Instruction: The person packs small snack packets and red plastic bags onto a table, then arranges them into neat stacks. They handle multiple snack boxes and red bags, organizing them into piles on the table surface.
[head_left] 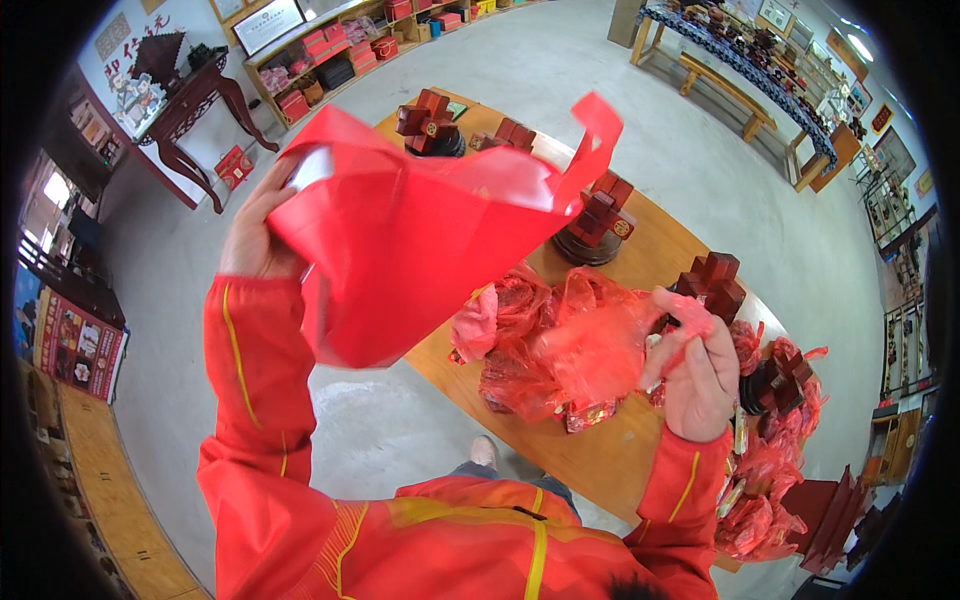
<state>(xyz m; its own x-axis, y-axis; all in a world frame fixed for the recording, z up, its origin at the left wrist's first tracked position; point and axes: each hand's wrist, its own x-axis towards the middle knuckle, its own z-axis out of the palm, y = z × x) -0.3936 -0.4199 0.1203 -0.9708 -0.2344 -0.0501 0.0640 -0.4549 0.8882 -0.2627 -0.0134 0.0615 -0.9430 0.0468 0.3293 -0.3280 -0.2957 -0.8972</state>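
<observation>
One long wooden table (655, 240) crosses the view diagonally, its near edge just in front of the wearer's red jacket (450, 545). Above that edge, toward the table's left part, a large red bag (400, 230) with a loop handle is held tilted in the air; the left hand (255, 235) grasps its side. A heap of crinkled red plastic bags (515, 350) lies by the near edge; a second heap (765, 475) lies at the right end. Dark red interlocking wooden blocks (605, 205) stand toward the far edge. The right hand (700, 395) pinches thin red plastic (688, 315) between thumb and fingers.
</observation>
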